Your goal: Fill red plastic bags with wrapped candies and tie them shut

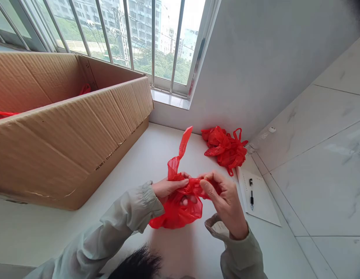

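Note:
A thin red plastic bag (180, 215) is bunched between my two hands above the white tabletop (133, 162). My left hand (168, 188) grips its gathered neck, thumb on top, and some fingertips show through beneath. One long handle strip of the bag sticks up beyond that hand. To the right, my right hand (222, 193) pinches another part of the bag between thumb and fingers. The lower part of the bag hangs toward me, below the left hand. Whether anything is inside it I cannot tell.
A large open cardboard box (81, 147) stands at the left, with red plastic inside. A pile of red plastic bags (226, 145) lies by the wall at the back right. Beside it are white paper (264, 197) and a black pen (251, 197). A barred window is behind.

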### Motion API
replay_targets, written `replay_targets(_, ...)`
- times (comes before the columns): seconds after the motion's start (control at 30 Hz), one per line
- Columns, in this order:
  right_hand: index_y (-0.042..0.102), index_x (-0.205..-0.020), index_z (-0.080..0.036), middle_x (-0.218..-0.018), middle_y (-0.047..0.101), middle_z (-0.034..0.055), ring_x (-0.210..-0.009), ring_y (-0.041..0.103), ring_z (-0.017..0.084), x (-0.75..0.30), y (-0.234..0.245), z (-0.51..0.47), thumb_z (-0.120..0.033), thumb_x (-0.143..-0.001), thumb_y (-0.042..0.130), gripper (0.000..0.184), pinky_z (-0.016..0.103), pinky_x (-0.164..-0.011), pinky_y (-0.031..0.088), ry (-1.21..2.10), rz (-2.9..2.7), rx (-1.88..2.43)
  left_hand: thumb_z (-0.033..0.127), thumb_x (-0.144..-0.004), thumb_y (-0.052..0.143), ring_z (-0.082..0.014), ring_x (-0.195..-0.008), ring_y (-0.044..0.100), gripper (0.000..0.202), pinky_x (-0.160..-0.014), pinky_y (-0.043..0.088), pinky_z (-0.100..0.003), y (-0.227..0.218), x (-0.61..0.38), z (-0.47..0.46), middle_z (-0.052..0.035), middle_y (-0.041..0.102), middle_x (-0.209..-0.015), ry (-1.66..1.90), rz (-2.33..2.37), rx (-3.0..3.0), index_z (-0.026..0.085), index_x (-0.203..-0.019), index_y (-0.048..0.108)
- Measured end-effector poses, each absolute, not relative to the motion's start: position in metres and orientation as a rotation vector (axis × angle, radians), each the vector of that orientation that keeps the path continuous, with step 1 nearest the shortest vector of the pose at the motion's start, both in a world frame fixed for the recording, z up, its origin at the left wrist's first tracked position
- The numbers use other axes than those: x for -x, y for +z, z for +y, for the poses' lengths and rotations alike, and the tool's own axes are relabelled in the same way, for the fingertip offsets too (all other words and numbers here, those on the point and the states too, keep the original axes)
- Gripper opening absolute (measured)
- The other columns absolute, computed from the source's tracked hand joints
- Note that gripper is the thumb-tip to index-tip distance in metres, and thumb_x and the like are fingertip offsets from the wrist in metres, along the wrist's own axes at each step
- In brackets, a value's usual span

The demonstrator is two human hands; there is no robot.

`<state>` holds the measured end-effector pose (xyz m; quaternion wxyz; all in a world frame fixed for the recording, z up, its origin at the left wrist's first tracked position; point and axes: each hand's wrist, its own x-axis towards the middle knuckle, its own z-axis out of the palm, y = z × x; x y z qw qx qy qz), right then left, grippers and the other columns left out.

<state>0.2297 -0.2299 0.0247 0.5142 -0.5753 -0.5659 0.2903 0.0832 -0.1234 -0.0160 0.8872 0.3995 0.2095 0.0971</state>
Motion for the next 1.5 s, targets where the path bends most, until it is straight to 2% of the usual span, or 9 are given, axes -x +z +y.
replay_targets(0.2, 0.064, -0.084, -0.023, -0.089, 0.072, 0.0024, -0.074, 0.065, 0.015, -0.228, 0.041, -0.261, -0.032, -0.094, 0.06, 0.014, 0.026, -0.067, 0.05, 0.739, -1.962, 1.267, 0.029, -0.062, 0.091, -0.0062, -0.056, 0.05, 0.047, -0.053, 0.039, -0.019, -0.011, -0.079, -0.118, 0.0033, 0.058, -0.07, 0.199, 0.349, -0.906, 0.016, -0.077, 0.048)
replay_targets(0.33, 0.067, -0.091, -0.025, -0.096, 0.072, 0.0022, -0.084, 0.066, 0.015, -0.251, 0.034, -0.255, -0.033, -0.093, 0.062, 0.01, 0.025, -0.072, 0.052, 0.775, -1.629, 1.246, 0.012, -0.06, 0.08, -0.0079, -0.063, 0.05, 0.039, -0.056, 0.041, -0.019, -0.011, -0.078, -0.119, 0.0041, 0.057, -0.075, 0.16, 0.187, -1.122, 0.018, -0.075, 0.044)
replay_targets(0.47, 0.053, -0.131, -0.026, -0.12, 0.065, 0.0079, -0.109, 0.062, 0.02, -0.253, 0.007, -0.228, -0.047, -0.096, 0.053, 0.04, 0.035, -0.094, 0.05, 0.957, -1.439, 1.148, 0.013, -0.061, 0.067, -0.0075, -0.059, 0.045, 0.028, -0.052, 0.038, -0.019, -0.004, -0.077, -0.121, 0.0057, 0.052, -0.071, 0.162, 0.084, -1.457, 0.019, -0.074, 0.043)
replay_targets(0.67, 0.055, -0.131, -0.024, -0.12, 0.063, 0.0079, -0.098, 0.063, 0.018, -0.236, -0.033, -0.21, -0.053, -0.097, 0.048, 0.045, 0.031, -0.086, 0.05, 1.206, -1.235, 1.08, 0.016, -0.079, 0.05, -0.0093, -0.049, 0.041, 0.007, -0.048, 0.032, -0.022, -0.006, -0.075, -0.13, 0.0052, 0.054, -0.063, 0.762, 0.319, -2.428, 0.02, -0.077, 0.045)
replay_targets(0.77, 0.056, -0.13, -0.027, -0.097, 0.067, 0.0027, -0.072, 0.06, 0.013, -0.234, -0.039, -0.209, -0.05, -0.096, 0.051, 0.042, 0.025, -0.066, 0.049, 1.271, -1.052, 1.06, 0.015, -0.096, 0.04, -0.0125, -0.057, 0.053, 0.017, -0.052, 0.038, -0.023, -0.014, -0.079, -0.134, 0.0001, 0.062, -0.072, 1.212, 0.343, -2.719, 0.018, -0.081, 0.049)
replay_targets(0.9, 0.064, -0.12, -0.025, -0.097, 0.068, 0.0028, -0.076, 0.061, 0.014, -0.237, -0.04, -0.207, -0.048, -0.09, 0.062, 0.038, 0.026, -0.068, 0.049, 1.317, -1.161, 1.017, 0.015, -0.104, 0.031, -0.0094, -0.065, 0.057, 0.031, -0.058, 0.042, -0.019, -0.022, -0.085, -0.133, -0.0017, 0.065, -0.086, 1.313, 0.408, -2.732, 0.018, -0.083, 0.054)
replay_targets(1.1, 0.071, -0.092, -0.023, -0.088, 0.072, 0.0025, -0.081, 0.064, 0.017, -0.241, -0.038, -0.208, -0.027, -0.09, 0.062, 0.011, 0.03, -0.073, 0.05, 0.686, -1.509, 1.305, 0.015, -0.098, 0.042, -0.0118, -0.064, 0.046, 0.026, -0.053, 0.036, -0.021, -0.027, -0.082, -0.118, -0.0022, 0.055, -0.076, 1.208, 0.229, -2.605, 0.018, -0.072, 0.048)
replay_targets(1.3, 0.069, -0.09, -0.023, -0.087, 0.07, 0.0032, -0.085, 0.062, 0.018, -0.248, -0.036, -0.212, -0.014, -0.092, 0.055, 0.017, 0.029, -0.076, 0.05, 0.219, -1.766, 1.371, 0.022, -0.09, 0.06, -0.0184, -0.092, 0.054, 0.02, -0.08, 0.048, -0.03, -0.028, -0.054, -0.109, -0.007, 0.059, -0.097, 0.916, 0.15, -2.256, 0.018, -0.073, 0.052)
replay_targets(1.5, 0.064, -0.082, -0.021, -0.084, 0.069, 0.0043, -0.079, 0.061, 0.019, -0.253, -0.043, -0.211, -0.004, -0.082, 0.054, 0.02, 0.031, -0.071, 0.048, -0.159, -1.801, 1.48, 0.042, -0.093, 0.061, -0.017, -0.084, 0.056, 0.032, -0.076, 0.048, -0.03, -0.047, -0.031, -0.107, -0.0061, 0.058, -0.093, 0.844, 0.397, -2.072, 0.018, -0.073, 0.052)
